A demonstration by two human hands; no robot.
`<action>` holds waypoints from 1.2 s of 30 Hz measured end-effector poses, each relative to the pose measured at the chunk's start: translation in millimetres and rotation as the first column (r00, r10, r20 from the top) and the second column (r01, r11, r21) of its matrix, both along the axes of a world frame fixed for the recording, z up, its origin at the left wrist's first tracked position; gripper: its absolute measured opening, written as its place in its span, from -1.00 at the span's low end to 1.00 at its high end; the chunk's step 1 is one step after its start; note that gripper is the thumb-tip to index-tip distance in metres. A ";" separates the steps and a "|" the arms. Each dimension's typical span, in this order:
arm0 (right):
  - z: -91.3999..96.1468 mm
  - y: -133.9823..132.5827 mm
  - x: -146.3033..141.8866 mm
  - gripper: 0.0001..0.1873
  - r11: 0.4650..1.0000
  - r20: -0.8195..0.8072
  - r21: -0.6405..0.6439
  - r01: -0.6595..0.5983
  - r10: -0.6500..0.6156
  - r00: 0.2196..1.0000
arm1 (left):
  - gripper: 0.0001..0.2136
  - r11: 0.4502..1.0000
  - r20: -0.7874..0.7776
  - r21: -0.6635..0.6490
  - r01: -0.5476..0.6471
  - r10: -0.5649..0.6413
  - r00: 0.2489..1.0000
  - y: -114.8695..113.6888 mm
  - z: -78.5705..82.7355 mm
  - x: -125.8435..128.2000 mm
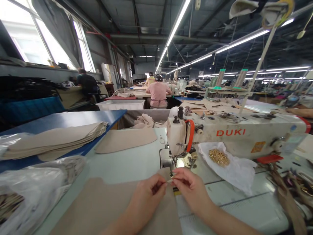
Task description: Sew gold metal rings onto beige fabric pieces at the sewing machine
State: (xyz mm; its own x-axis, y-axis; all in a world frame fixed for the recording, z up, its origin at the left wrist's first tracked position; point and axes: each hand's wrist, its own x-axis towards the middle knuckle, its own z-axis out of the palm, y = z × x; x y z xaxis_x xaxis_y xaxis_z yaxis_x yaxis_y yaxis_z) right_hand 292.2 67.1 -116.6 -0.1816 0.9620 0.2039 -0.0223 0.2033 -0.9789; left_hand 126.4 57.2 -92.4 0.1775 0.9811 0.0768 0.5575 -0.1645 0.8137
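Observation:
My left hand (149, 192) and my right hand (189, 184) meet just in front of the needle of a white sewing machine (232, 130). Thumb and fingers of both are pinched together on a small, thin, pale strip (169, 180), too small to name surely. Beneath my left hand lies a large beige fabric panel (97, 202), its narrow upper end reaching toward the presser foot (175, 160). A lamp lights the needle area. The fingertips partly hide the strip.
A white cloth (238, 174) holding small gold metal pieces (218, 157) lies right of the needle. Another beige panel (127, 140) rests behind left. Stacked panels (58, 138) and a plastic bag (36, 192) are at left. Straps (288, 199) lie at right; a person (158, 91) sits ahead.

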 end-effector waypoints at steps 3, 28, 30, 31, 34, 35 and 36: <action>1.1 -2.0 0.6 -0.86 1.000 0.054 0.021 0.001 -0.003 0.999 | -0.83 0.999 -0.020 0.025 -0.022 0.023 1.000 -0.9 -1.6 0.5; 10.4 -8.5 7.4 -0.85 0.998 0.050 0.050 -0.048 0.045 0.998 | -0.81 0.967 0.462 -0.162 0.194 -0.099 0.881 -2.6 -2.8 -1.0; 10.1 -9.0 5.7 -0.89 0.997 0.071 0.068 -0.033 0.028 0.997 | -0.80 0.963 0.469 -0.181 0.202 -0.096 0.878 -4.0 -0.9 -0.2; 9.7 -9.1 4.3 -0.91 0.997 0.091 0.075 -0.027 0.020 0.996 | -0.79 0.960 0.468 -0.181 0.212 -0.105 0.878 -4.8 0.0 0.2; 8.0 -7.8 0.9 -0.95 0.998 0.045 -0.001 -0.064 0.064 0.997 | -0.78 0.956 0.455 -0.175 0.234 -0.132 0.881 -6.4 2.7 0.7; 7.4 -6.6 0.8 -0.94 0.995 -0.009 -0.049 -0.089 0.089 0.996 | -0.77 0.956 0.461 -0.179 0.230 -0.125 0.879 -6.3 3.6 0.7; 7.0 -5.1 1.4 -0.90 0.989 -0.065 -0.096 -0.111 0.105 0.992 | -0.76 0.957 0.475 -0.191 0.220 -0.106 0.873 -5.7 4.5 0.6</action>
State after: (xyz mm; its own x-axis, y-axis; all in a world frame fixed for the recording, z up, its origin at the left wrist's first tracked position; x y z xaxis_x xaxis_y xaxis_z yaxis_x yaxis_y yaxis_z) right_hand 293.6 62.0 -109.6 -0.2759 0.9534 0.1220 -0.0978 0.0984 -0.9903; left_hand 127.0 51.5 -87.9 0.3370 0.9408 -0.0368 0.0970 0.0042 0.9953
